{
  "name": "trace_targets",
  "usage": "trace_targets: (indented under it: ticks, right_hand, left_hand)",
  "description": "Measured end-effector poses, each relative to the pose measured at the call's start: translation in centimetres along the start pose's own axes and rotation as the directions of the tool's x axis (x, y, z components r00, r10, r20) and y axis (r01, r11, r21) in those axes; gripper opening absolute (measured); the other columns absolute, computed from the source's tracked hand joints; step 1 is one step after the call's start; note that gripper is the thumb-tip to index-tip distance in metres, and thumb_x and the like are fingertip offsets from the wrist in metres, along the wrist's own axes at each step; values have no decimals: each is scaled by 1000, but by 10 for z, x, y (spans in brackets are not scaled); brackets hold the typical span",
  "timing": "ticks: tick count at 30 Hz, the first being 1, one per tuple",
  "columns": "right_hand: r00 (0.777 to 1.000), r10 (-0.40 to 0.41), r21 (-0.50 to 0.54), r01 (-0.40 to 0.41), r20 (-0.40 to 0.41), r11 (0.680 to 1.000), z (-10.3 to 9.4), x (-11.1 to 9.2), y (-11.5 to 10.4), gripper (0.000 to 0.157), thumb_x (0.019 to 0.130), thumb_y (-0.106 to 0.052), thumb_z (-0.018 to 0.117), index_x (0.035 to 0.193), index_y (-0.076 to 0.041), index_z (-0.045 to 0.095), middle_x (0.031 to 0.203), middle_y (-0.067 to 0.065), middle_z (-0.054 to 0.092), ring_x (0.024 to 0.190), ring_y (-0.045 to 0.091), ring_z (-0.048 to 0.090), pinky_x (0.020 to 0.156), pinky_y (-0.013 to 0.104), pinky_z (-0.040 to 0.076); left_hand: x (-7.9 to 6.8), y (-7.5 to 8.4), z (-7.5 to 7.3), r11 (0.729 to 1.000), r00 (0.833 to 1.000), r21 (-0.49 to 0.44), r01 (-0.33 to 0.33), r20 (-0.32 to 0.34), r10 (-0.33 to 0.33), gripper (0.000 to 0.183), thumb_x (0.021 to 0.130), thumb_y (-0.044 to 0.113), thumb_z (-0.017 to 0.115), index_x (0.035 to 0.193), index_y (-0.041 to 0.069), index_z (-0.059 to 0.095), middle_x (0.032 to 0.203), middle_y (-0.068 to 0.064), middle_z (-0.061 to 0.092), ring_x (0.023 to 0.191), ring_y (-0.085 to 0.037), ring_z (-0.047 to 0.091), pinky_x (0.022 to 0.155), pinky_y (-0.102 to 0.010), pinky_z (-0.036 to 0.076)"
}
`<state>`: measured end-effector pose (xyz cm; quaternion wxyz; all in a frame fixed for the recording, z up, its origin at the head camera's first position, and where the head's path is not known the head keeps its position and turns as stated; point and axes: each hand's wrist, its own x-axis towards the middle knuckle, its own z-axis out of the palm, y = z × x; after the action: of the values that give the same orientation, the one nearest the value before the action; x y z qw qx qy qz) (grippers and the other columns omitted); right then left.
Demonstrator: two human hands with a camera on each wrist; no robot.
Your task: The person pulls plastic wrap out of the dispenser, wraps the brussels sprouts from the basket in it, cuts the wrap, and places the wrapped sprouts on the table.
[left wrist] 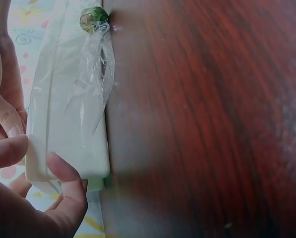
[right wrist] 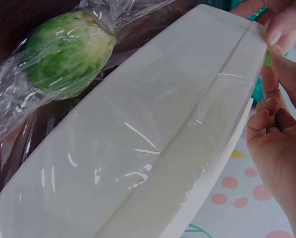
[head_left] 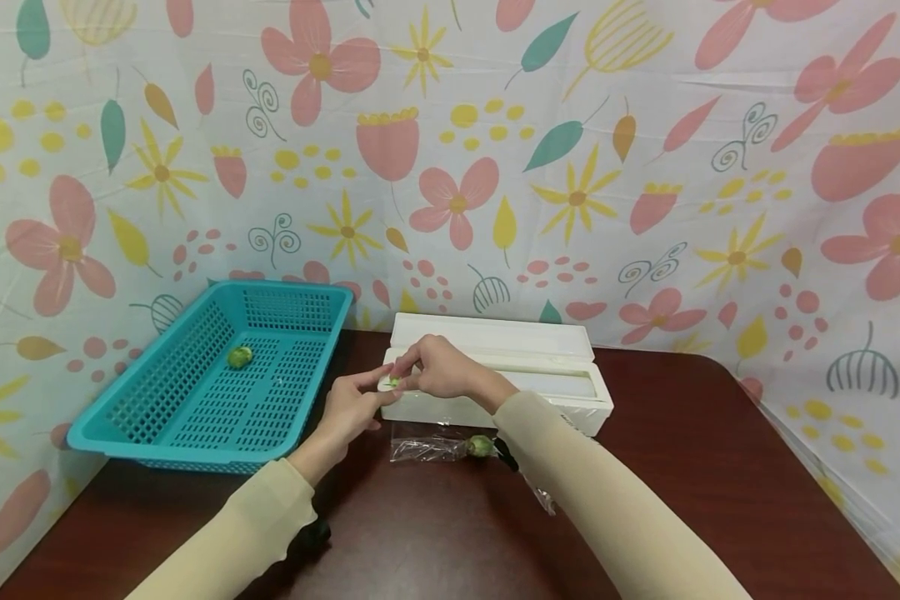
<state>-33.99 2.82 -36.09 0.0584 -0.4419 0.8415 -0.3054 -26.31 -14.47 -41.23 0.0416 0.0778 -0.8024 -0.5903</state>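
A white cling film box (head_left: 495,408) stands on the table with its lid (head_left: 495,333) raised and a white roll (head_left: 551,384) inside. My left hand (head_left: 347,410) grips the box's left end, a fingertip against its front face in the left wrist view. My right hand (head_left: 438,367) pinches a small green piece (right wrist: 267,57) at that same end, fingertips close to the left hand's. Clear cling film (head_left: 427,448) hangs over the front onto the table. A Brussels sprout (right wrist: 71,52) lies in the film before the box.
A blue plastic basket (head_left: 322,367) stands on the left with another Brussels sprout (head_left: 240,357) in it. The dark red table (head_left: 690,467) ends at a flower-patterned cloth (head_left: 457,275) behind and at the sides.
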Motion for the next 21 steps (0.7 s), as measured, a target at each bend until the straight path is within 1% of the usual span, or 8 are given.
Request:
trace_targets:
  ticks: [4, 6, 9, 13, 18, 21]
  right_hand:
    - [1000, 1, -21, -1, -1, 1000, -1, -1, 1, 8, 93, -5, 81, 100, -6, 84, 90, -2, 78, 59, 8, 46, 58, 23, 39]
    - [1000, 6, -32, -6, 5, 999, -2, -3, 1, 9, 93, -5, 80, 101, -6, 84, 89, -2, 77, 58, 7, 45, 58, 23, 39]
    - [999, 34, -47, -34, 4, 998, -8, -12, 4, 10, 93, -4, 79, 102, -6, 84, 85, -3, 76, 53, 7, 41, 55, 23, 38]
    - [997, 79, -57, -80, -7, 995, -20, -32, 11, 11, 93, -4, 79, 102, -6, 84, 85, -3, 75, 49, 6, 39, 53, 24, 38]
    - [997, 73, -63, -74, -26, 995, -37, -65, 20, 10, 93, -3, 79, 102, -4, 84, 91, 1, 76, 51, 7, 43, 57, 27, 43]
    - [997, 67, -75, -70, -46, 995, -46, -86, 28, 10, 92, -2, 80, 102, -4, 83, 91, 1, 76, 53, 8, 44, 58, 28, 43]
  left_hand:
    - [0, 1, 0, 1000, 1000, 22, 2, -14, -2, 49, 92, 17, 80, 140, 18, 70, 139, -19, 65, 61, -23, 63, 56, -30, 55]
    - [0, 0, 0, 1000, 1000, 28, 4, -16, -4, 49, 92, 18, 81, 140, 18, 71, 139, -19, 65, 58, -21, 61, 56, -31, 55]
    - [0, 1, 1, 999, 1000, 38, 10, -13, -9, 50, 91, 19, 82, 140, 20, 71, 140, -18, 65, 55, -19, 59, 56, -33, 54]
    - [-1, 1, 0, 999, 1000, 50, 11, -19, -10, 50, 90, 19, 83, 139, 22, 71, 141, -19, 64, 50, -18, 56, 55, -33, 53]
    - [-1, 1, -1, 999, 1000, 47, 11, -15, -10, 51, 90, 21, 83, 140, 23, 71, 143, -19, 63, 48, -16, 54, 54, -32, 51]
    - [-1, 0, -1, 999, 1000, 45, 9, -6, -8, 51, 92, 22, 82, 141, 23, 70, 144, -19, 61, 49, -16, 53, 55, -33, 51]
